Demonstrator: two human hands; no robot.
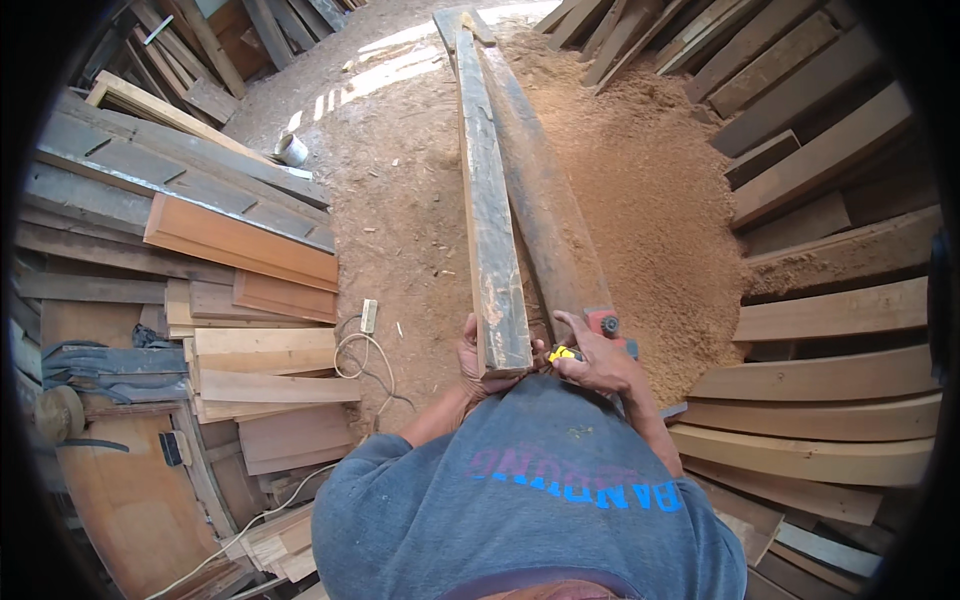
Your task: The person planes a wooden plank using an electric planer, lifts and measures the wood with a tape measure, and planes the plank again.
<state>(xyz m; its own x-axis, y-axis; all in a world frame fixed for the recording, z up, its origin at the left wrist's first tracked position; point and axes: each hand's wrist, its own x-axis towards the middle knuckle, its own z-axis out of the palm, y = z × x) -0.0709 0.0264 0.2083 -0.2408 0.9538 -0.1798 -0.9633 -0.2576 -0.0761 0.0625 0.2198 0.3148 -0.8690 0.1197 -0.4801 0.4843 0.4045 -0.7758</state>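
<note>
A long weathered timber beam [492, 225] stretches away from my body, its near end just in front of my chest. My left hand [470, 352] is closed round the left side of that near end, with the fingers partly hidden under the wood. On the other side, my right hand [597, 358] is closed on a small yellow and black tool [563, 354], perhaps a tape measure, right beside the beam's end. Its index finger points toward the beam. A red power tool [603, 322] rests on the wide board [550, 215] just beyond my right hand.
Planks [800, 430] lean in a fan along the right. Stacked boards [265, 350] and orange-brown panels [240, 240] fill the left. A socket block [369, 316] with a cord lies on the floor. Sawdust [660, 230] is heaped right of the wide board. A white bucket [291, 150] lies farther off.
</note>
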